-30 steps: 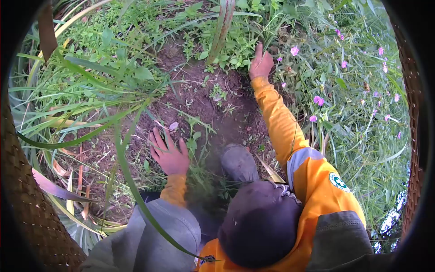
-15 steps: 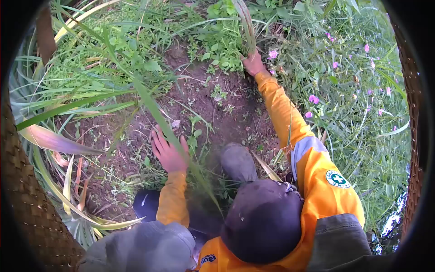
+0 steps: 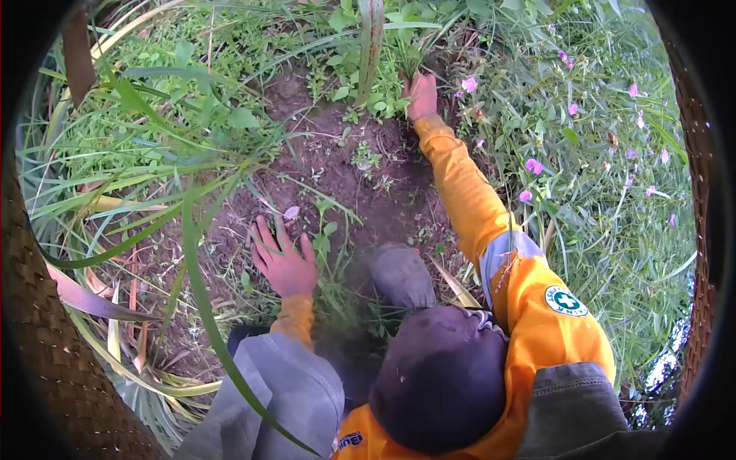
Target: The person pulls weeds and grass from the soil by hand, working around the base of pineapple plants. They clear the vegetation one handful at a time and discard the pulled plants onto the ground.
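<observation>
My left hand (image 3: 284, 261) lies on the brown soil (image 3: 360, 180), fingers spread and holding nothing. A small pale leaf (image 3: 291, 212) is just beyond its fingertips. Farther out, my right hand (image 3: 422, 96) is closed around the base of a green grass tuft (image 3: 406, 57) at the edge of the bare patch. Its fingertips are partly hidden by the stems. Left of this hand stands a long reddish-green leaf (image 3: 371, 50).
Pink flowers (image 3: 534, 165) and dense weeds grow on the right. Long arching blades (image 3: 201, 291) and a purplish leaf (image 3: 92, 301) are on the left. A boot (image 3: 402, 276) and dark rounded knee (image 3: 441, 376) are below. A woven brim (image 3: 61, 368) frames the view.
My right hand has shifted slightly left and upward in view. The reddish leaf beside it has swung left. The long blade that crossed near my left hand now hangs farther left.
</observation>
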The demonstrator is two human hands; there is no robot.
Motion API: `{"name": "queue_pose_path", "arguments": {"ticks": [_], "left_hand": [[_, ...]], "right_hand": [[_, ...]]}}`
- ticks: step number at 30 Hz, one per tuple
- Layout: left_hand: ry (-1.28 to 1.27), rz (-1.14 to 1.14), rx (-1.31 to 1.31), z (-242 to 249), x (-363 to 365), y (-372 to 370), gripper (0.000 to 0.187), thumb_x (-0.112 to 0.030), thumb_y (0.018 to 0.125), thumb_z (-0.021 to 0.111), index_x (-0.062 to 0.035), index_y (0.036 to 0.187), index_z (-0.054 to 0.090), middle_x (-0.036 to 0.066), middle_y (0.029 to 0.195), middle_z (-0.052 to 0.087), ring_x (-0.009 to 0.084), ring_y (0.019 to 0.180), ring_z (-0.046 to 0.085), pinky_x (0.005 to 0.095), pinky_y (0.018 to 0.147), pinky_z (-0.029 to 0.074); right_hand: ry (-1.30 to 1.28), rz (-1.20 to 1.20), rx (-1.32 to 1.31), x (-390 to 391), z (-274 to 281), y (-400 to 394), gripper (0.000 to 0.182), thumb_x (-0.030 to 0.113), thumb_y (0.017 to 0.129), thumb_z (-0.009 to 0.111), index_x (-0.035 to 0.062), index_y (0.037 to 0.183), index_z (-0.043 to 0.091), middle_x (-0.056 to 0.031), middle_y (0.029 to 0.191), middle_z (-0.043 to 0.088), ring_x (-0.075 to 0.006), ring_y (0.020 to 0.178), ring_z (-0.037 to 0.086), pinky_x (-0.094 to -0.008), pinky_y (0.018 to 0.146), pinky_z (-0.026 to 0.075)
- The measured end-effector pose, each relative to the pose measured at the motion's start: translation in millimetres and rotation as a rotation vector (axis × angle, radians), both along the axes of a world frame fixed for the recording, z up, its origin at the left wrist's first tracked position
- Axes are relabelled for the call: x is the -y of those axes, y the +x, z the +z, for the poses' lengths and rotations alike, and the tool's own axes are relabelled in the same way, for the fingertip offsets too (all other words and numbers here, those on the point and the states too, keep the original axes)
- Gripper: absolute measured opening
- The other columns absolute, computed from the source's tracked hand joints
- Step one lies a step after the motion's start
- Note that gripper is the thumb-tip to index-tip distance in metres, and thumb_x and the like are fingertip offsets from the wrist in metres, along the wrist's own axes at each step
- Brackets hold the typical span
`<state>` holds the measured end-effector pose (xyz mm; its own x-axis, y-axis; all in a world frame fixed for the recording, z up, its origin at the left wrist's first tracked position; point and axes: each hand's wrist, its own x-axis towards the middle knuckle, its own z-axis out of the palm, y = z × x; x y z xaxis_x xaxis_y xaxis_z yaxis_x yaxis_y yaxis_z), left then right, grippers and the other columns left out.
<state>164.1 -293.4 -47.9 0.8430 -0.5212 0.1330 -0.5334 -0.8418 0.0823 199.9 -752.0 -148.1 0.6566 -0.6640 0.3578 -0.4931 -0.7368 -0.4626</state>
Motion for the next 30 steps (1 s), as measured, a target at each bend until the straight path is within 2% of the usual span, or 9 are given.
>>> {"name": "queue_pose_path", "arguments": {"ticks": [3, 4, 7, 11, 14, 18, 21, 26, 30], "left_hand": [[0.005, 0.003, -0.012, -1.0, -0.7, 0.3, 0.065, -0.042, 0.104, 0.056, -0.0097, 0.158, 0.043, 0.018, 0.167, 0.036, 0.0421, 0.156, 0.029, 0.0585, 0.121, 0.027], [0.001, 0.005, -0.014, -2.0, -0.8, 0.3, 0.065, -0.043, 0.104, 0.056, -0.0097, 0.158, 0.043, 0.018, 0.167, 0.036, 0.0422, 0.156, 0.029, 0.0585, 0.122, 0.026], [-0.014, 0.005, -0.011, -1.8, -0.6, 0.1, 0.064, -0.043, 0.105, 0.055, -0.0097, 0.158, 0.043, 0.018, 0.168, 0.034, 0.0423, 0.156, 0.028, 0.0587, 0.122, 0.025], [-0.014, 0.002, -0.019, -2.9, -1.0, -0.3, 0.065, -0.044, 0.105, 0.054, -0.0102, 0.159, 0.042, 0.017, 0.169, 0.033, 0.0419, 0.157, 0.027, 0.059, 0.123, 0.024], [-0.002, 0.012, -0.04, -3.2, -1.0, -0.1, 0.065, -0.044, 0.105, 0.054, -0.0108, 0.16, 0.042, 0.017, 0.169, 0.033, 0.0417, 0.157, 0.026, 0.0603, 0.123, 0.023], [0.021, 0.0, -0.002, -1.9, -0.3, 0.7, 0.066, -0.042, 0.101, 0.058, -0.0071, 0.156, 0.048, 0.019, 0.169, 0.033, 0.0415, 0.156, 0.03, 0.0571, 0.123, 0.026], [0.013, 0.012, -0.011, -5.1, -1.1, 1.2, 0.066, -0.043, 0.102, 0.057, -0.0085, 0.158, 0.045, 0.019, 0.169, 0.033, 0.0417, 0.156, 0.029, 0.0581, 0.123, 0.025], [0.023, 0.005, -0.02, -1.2, -0.2, 0.8, 0.065, -0.043, 0.105, 0.055, -0.0103, 0.16, 0.042, 0.018, 0.169, 0.034, 0.042, 0.156, 0.029, 0.0566, 0.123, 0.025], [0.005, -0.003, 0.002, -2.4, 1.0, 2.0, 0.064, -0.042, 0.105, 0.055, -0.01, 0.16, 0.043, 0.017, 0.169, 0.033, 0.0407, 0.155, 0.031, 0.0573, 0.122, 0.027]], "right_hand": [[0.152, 0.249, 0.238, 2.2, 35.4, -21.8, 0.039, 0.034, 0.099, 0.068, 0.0046, 0.124, 0.068, -0.0236, 0.114, 0.07, -0.0463, 0.11, 0.059, -0.0523, 0.098, 0.048], [0.299, 0.254, 0.125, 2.5, 49.6, -33.6, 0.046, 0.038, 0.1, 0.068, 0.0036, 0.131, 0.066, -0.0258, 0.126, 0.066, -0.045, 0.123, 0.057, -0.0494, 0.104, 0.047], [0.235, 0.327, 0.18, 16.4, 15.6, -42.0, 0.051, 0.04, 0.1, 0.069, 0.0018, 0.133, 0.064, -0.0248, 0.13, 0.066, -0.0416, 0.127, 0.059, -0.0491, 0.106, 0.047], [0.489, 0.167, 0.244, 15.6, 14.1, -35.3, 0.053, 0.043, 0.103, 0.067, -0.0014, 0.132, 0.064, -0.0244, 0.115, 0.073, -0.0393, 0.108, 0.071, -0.0444, 0.097, 0.053], [0.26, 0.123, 0.281, 17.7, 3.3, -20.7, 0.055, 0.049, 0.102, 0.065, -0.0037, 0.117, 0.067, -0.0259, 0.101, 0.074, -0.0373, 0.093, 0.072, -0.0454, 0.084, 0.054], [0.116, -0.052, 0.112, 20.5, -23.0, -14.5, 0.037, 0.032, 0.097, 0.066, 0.0057, 0.123, 0.066, -0.0249, 0.096, 0.067, -0.041, 0.086, 0.068, -0.0529, 0.074, 0.052], [-0.372, 0.017, -0.083, 28.8, -47.5, -22.1, 0.058, 0.016, 0.086, 0.065, 0.019, 0.143, 0.058, -0.0258, 0.107, 0.061, -0.0449, 0.093, 0.063, -0.0569, 0.07, 0.05], [-0.298, -0.032, -0.05, 14.7, -46.3, -38.0, 0.057, 0.013, 0.091, 0.059, 0.0206, 0.148, 0.057, -0.0246, 0.105, 0.06, -0.0417, 0.086, 0.06, -0.0534, 0.069, 0.048], [-0.154, -0.102, 0.101, -54.2, 30.0, -71.1, 0.049, 0.003, 0.095, 0.054, 0.0132, 0.142, 0.064, -0.0222, 0.104, 0.066, -0.0416, 0.087, 0.065, -0.0491, 0.074, 0.052]]}}
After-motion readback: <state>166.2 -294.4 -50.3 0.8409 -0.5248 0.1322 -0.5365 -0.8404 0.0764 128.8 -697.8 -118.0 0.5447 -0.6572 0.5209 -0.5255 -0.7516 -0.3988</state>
